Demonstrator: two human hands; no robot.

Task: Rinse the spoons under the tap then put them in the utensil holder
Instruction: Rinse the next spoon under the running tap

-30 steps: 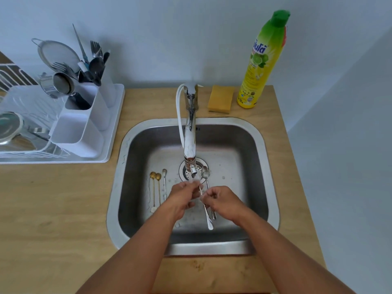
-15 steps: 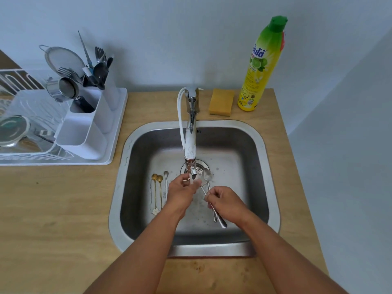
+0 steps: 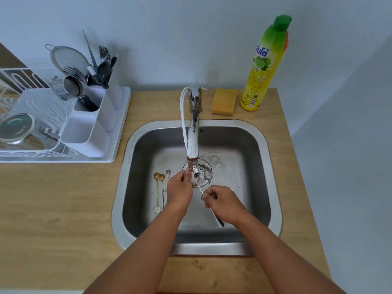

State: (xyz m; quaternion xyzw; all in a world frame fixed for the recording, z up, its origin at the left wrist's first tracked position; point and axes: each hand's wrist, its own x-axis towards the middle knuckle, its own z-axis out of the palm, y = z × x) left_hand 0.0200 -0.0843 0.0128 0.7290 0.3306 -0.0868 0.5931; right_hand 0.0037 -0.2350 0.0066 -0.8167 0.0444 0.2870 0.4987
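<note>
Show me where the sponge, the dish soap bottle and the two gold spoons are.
sponge (image 3: 224,101), head view, middle of its top face.
dish soap bottle (image 3: 263,66), head view, on the yellow label.
gold spoons (image 3: 159,188), head view, on the handles, lying on the sink floor left of the hands.

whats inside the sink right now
Two gold spoons and a small silver one lie left; another spoon rests on the drain strainer. Both hands cover the middle floor.

A shiny silver spoon (image 3: 213,211) is tilted under the silver tap (image 3: 193,143). Two thin gold spoons (image 3: 159,190) lie flat in the sink. The white plastic utensil holder (image 3: 91,128) stands full of cutlery.
</note>
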